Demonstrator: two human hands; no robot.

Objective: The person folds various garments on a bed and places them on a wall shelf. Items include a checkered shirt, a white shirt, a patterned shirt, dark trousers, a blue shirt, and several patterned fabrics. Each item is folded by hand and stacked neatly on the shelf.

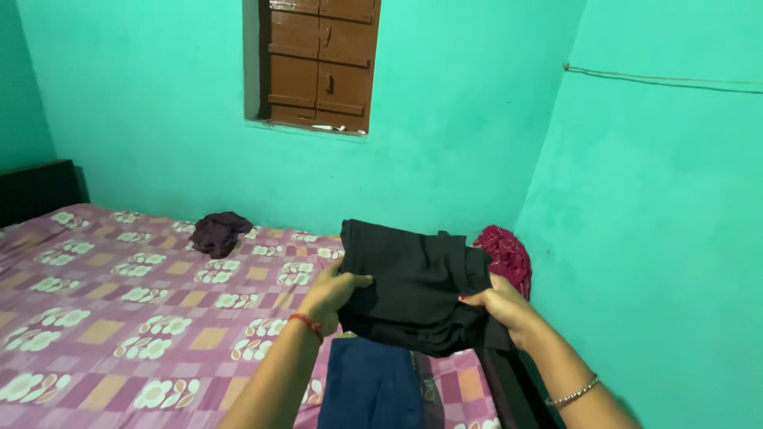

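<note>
- Above the near corner of the bed (95, 318), a folded black garment (413, 278) is held up in the air between both hands, clear of the bedsheet.
- Left hand (332, 292) clamps the garment's left edge: thumb on top pointing toward the middle, fingers tucked under the cloth. A red thread band (307, 322) circles that wrist.
- Right hand (502, 308) clamps the lower right corner, thumb over the fabric and fingers hidden behind it. A thin silver bracelet (574, 392) sits further back on that forearm.
- Long axis of the bundle runs left to right, from one hand to the other, tilted slightly so the right end hangs a little lower. The folded layers show as stacked edges along the bottom.
- Both hands are at the near edge of the garment; most of the cloth lies away from the person, toward the wall.
- Directly below the held bundle, a dark blue cloth (372, 385) lies flat on the bedsheet, just beside the bed's right edge. The left hand is nearer to it than the right.
- Behind the garment's right end, a crumpled red cloth (509, 256) rests in the corner against the green wall (652, 238); whether the two touch cannot be told.
- Well apart, near the far wall, a dark maroon cloth (218, 232) lies bunched on the sheet below a brown shuttered window (318, 63).
</note>
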